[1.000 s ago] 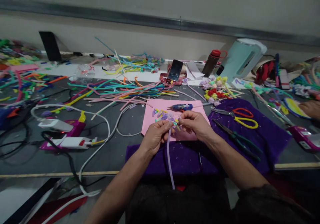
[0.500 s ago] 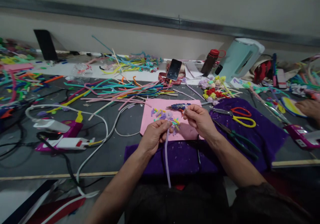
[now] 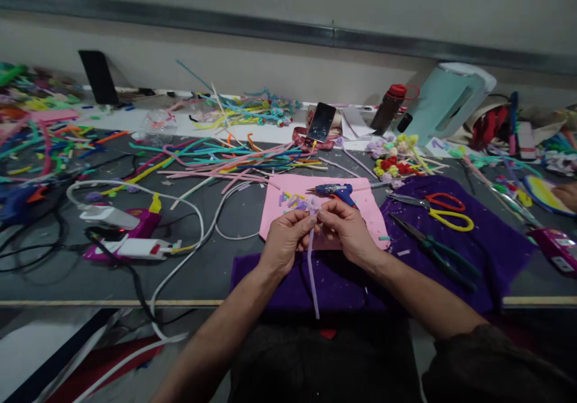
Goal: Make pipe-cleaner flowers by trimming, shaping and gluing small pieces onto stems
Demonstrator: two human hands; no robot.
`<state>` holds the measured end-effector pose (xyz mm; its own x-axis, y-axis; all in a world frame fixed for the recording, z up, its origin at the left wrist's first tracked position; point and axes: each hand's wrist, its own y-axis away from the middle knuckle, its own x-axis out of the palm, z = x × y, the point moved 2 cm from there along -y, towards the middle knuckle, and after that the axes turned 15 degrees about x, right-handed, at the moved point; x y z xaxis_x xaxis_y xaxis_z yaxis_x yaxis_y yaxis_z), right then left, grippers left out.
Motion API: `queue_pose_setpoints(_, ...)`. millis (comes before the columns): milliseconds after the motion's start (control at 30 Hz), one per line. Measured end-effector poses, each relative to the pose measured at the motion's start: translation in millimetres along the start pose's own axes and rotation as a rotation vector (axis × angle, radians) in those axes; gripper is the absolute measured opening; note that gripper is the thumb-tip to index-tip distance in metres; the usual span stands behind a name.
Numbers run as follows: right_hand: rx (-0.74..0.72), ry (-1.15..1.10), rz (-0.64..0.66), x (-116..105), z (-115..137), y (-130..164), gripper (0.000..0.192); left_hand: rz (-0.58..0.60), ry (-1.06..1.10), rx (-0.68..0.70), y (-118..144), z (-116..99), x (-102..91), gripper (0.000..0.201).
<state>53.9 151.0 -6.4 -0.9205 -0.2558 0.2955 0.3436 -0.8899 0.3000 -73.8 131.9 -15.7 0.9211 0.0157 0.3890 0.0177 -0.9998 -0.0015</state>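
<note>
A grey table (image 3: pixel 216 271) carried purple cloth (image 3: pixel 487 241), a pink sheet (image 3: pixel 288 226), scissors (image 3: pixel 439 209) and a glue gun (image 3: pixel 337 191). Above the sheet, the left hand (image 3: pixel 285 241) and right hand (image 3: pixel 345 229) both pinched a lilac pipe cleaner (image 3: pixel 312 265), its tail hanging down.

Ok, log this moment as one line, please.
left hand: pinching lilac pipe cleaner | right hand: pinching its top | under hands: pink foam sheet | nearby: blue glue gun
</note>
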Motion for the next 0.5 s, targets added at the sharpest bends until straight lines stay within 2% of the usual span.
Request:
queue_pose_setpoints(200, 0.023, -0.012, 0.025, 2.8, -1.6, -0.3, 0.022, 0.018, -0.008, 0.02, 1.4, -1.4, -0.2, 0.029)
queue_pose_setpoints(500, 0.109, 0.017, 0.108, -6.1, 4.2, -2.2, 0.022, 0.091, -0.069, -0.023, 0.3, 3.2, -3.6, 0.028)
